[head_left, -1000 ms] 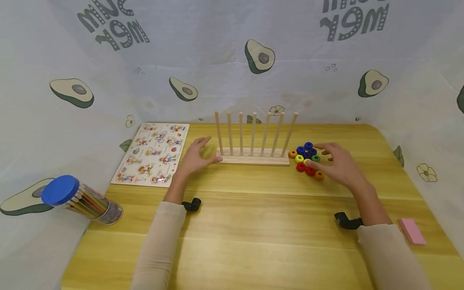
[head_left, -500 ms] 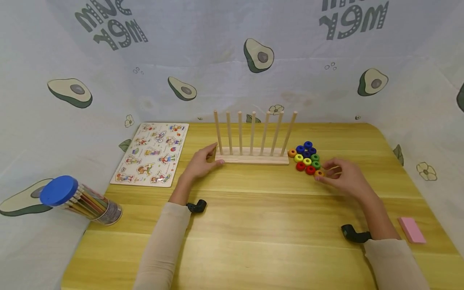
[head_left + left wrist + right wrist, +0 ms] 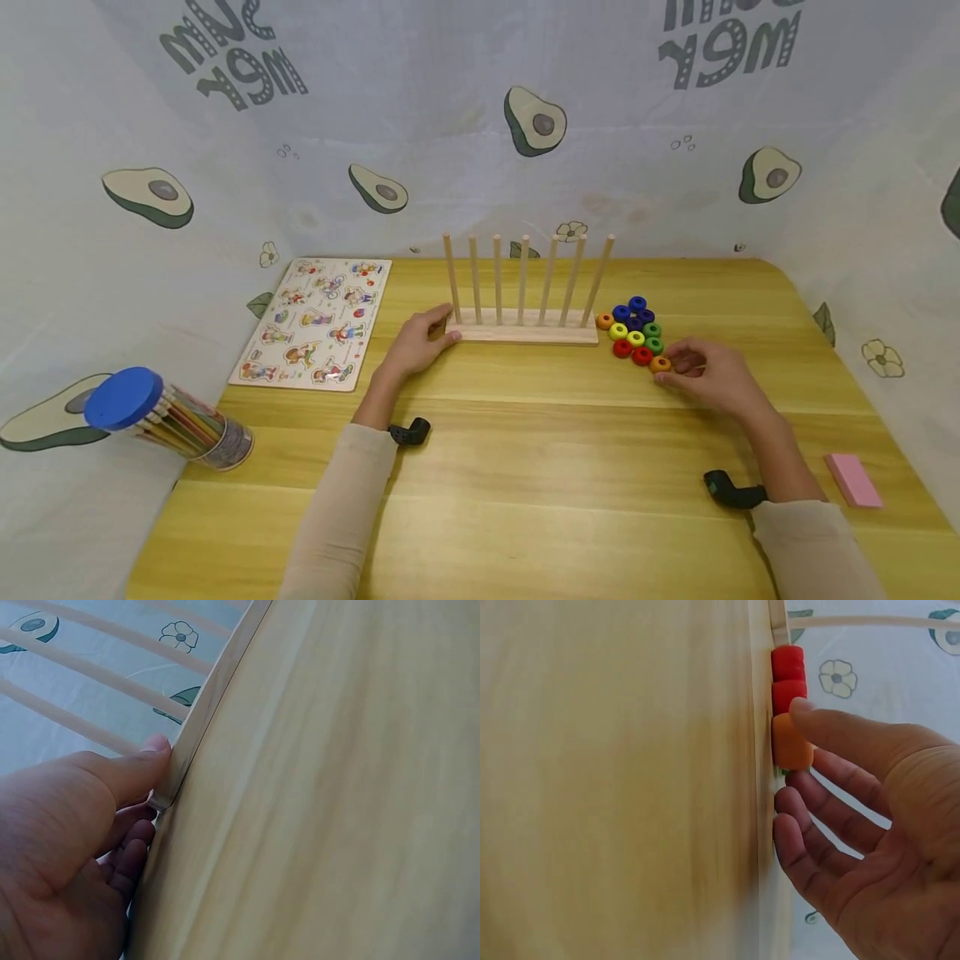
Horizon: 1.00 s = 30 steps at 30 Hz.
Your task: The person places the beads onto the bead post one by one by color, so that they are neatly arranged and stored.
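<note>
A wooden peg rack [image 3: 522, 333] with several upright pegs stands at the back of the table. My left hand [image 3: 415, 343] grips the left end of its base, thumb at the front and fingers round the end. Right of the rack lies a flat cluster of beads: blue beads [image 3: 637, 304], yellow beads [image 3: 618, 331], green beads [image 3: 652, 331], red beads [image 3: 622, 349] and orange ones. At the cluster's near right corner my right hand [image 3: 712, 377] pinches an orange bead [image 3: 791, 742], the thumb against its side. The bead still sits on the table beside the red ones.
A picture puzzle board [image 3: 311, 325] lies at the back left. A clear tub of pencils with a blue lid [image 3: 124, 397] stands at the left edge. A pink block [image 3: 853, 480] lies near the right edge. A printed cloth [image 3: 450, 125] hangs behind the table.
My left hand has moved right onto the rack's end. My right hand has come down from the cluster's far right side to the near orange bead and taken hold of it.
</note>
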Each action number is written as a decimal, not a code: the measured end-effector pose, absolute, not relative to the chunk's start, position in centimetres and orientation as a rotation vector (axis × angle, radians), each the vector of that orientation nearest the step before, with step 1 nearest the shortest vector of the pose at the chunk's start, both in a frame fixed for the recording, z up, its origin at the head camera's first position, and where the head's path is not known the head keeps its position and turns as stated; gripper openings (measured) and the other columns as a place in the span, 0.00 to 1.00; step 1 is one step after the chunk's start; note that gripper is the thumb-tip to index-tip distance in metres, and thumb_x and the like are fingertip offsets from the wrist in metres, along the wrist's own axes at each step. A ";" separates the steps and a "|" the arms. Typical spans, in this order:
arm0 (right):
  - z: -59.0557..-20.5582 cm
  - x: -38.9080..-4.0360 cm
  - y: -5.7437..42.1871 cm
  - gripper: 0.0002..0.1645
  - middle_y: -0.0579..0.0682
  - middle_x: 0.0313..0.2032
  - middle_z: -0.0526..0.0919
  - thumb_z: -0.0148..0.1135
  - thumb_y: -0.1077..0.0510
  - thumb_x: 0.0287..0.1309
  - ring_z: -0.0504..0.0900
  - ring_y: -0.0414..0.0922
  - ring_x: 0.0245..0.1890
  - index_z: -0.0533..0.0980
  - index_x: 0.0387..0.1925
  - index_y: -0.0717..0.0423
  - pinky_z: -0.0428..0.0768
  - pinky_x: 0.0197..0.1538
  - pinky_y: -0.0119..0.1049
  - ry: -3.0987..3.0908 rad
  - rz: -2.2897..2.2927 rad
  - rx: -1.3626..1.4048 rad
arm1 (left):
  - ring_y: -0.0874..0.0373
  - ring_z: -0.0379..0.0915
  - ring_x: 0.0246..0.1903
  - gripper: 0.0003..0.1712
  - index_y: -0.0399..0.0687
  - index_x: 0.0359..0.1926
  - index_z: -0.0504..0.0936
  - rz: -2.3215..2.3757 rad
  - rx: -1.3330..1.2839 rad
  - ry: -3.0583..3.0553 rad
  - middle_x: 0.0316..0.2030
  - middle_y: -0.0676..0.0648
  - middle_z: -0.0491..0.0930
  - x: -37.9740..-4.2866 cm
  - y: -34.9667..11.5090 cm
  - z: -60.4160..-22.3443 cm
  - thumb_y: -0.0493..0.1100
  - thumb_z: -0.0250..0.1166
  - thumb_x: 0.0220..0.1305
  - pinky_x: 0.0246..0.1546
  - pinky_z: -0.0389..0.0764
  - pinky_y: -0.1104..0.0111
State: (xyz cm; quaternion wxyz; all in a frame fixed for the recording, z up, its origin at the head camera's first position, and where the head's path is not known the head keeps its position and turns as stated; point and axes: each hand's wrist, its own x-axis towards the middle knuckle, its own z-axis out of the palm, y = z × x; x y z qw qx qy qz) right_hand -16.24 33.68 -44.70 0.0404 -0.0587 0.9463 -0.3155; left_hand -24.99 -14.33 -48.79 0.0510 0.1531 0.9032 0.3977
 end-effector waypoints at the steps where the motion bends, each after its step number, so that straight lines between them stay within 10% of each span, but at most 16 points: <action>1: -44.8 -16.3 33.7 0.28 0.60 0.44 0.87 0.75 0.46 0.60 0.84 0.50 0.42 0.81 0.52 0.63 0.80 0.39 0.25 2.905 -0.967 -0.183 | 0.45 0.63 0.75 0.38 0.47 0.78 0.65 1.203 0.462 2.751 0.76 0.42 0.66 -24.9 -14.3 -48.8 0.54 0.64 0.74 0.75 0.67 0.54; 21: -41.8 -16.5 32.3 0.24 0.60 0.46 0.86 0.70 0.47 0.66 0.78 0.25 0.36 0.82 0.54 0.60 0.75 0.40 0.12 3.001 -1.157 -0.163 | 0.45 0.69 0.71 0.38 0.53 0.76 0.69 1.233 0.390 2.764 0.73 0.44 0.71 -24.7 -14.4 -48.9 0.57 0.67 0.70 0.71 0.72 0.51; 30: -36.8 -17.5 27.4 0.22 0.49 0.46 0.84 0.71 0.50 0.65 0.78 0.31 0.40 0.82 0.56 0.56 0.74 0.44 0.16 2.999 -1.359 -0.289 | 0.44 0.71 0.69 0.39 0.53 0.76 0.69 1.243 0.378 2.755 0.71 0.44 0.74 -24.7 -14.4 -48.7 0.56 0.69 0.69 0.69 0.73 0.50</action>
